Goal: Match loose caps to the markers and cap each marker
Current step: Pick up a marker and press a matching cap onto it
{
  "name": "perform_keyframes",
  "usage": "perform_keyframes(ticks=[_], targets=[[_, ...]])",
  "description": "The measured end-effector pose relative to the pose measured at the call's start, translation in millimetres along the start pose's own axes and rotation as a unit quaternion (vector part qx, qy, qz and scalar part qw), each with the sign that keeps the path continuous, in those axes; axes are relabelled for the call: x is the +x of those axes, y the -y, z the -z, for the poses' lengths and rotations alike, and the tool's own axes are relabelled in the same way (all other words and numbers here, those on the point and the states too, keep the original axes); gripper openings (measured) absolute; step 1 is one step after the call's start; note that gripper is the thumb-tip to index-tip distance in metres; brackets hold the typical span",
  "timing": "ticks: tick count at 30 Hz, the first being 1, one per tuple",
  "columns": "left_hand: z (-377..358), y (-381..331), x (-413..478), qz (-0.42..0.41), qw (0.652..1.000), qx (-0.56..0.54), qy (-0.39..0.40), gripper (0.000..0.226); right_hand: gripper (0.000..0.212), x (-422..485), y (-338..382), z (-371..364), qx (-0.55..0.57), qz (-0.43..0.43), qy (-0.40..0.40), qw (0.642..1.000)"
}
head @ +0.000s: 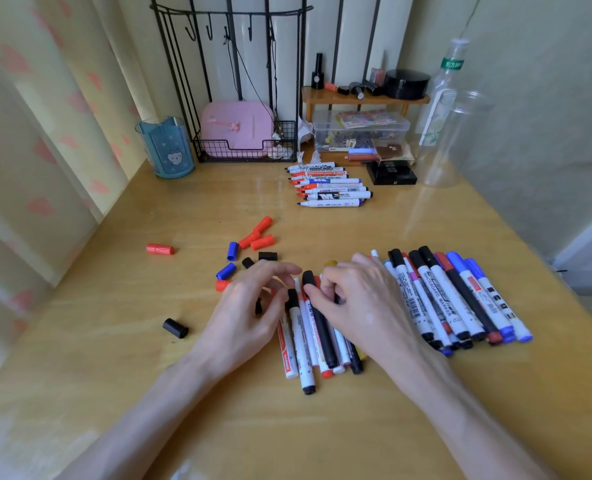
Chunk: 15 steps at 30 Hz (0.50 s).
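Note:
A row of uncapped markers (332, 187) lies at the back of the wooden table (114, 341). Loose caps sit left of centre: red caps (261, 234), one red cap apart (160, 249), blue caps (232, 251), black caps (267, 256), and a black cap (175, 328) nearer me. A pile of capped markers (460, 296) lies on the right. Between my hands lies a smaller group of markers (305, 355). My right hand (363, 303) pinches a black-capped marker (324, 330) in that group. My left hand (249, 306) hovers beside it, fingers curled; a black piece shows beneath it.
A blue cup (166, 147) stands back left. Beside it is a black wire rack (246, 147) with a pink box (237, 128). A small wooden shelf (363, 95), a clear plastic box (360, 129), a black case (391, 172) and clear bottles (443, 109) crowd the back right.

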<state>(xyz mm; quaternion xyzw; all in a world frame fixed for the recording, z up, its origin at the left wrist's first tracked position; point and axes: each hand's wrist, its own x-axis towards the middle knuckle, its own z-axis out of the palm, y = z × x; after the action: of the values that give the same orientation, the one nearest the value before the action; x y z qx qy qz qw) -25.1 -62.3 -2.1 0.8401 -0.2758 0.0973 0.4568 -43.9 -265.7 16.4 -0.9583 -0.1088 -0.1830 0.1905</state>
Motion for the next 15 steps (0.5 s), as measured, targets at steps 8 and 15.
perform_keyframes(ticks=[8, 15], targets=[[17, 14, 10, 0.032, 0.999, 0.002, -0.027, 0.035, 0.025, 13, -6, 0, 0.027, -0.019, 0.012, 0.999], [34, 31, 19, 0.031, 0.997, 0.044, -0.061, 0.04, 0.066, 77, -20, 21, 0.064, -0.114, 0.121, 0.984]])
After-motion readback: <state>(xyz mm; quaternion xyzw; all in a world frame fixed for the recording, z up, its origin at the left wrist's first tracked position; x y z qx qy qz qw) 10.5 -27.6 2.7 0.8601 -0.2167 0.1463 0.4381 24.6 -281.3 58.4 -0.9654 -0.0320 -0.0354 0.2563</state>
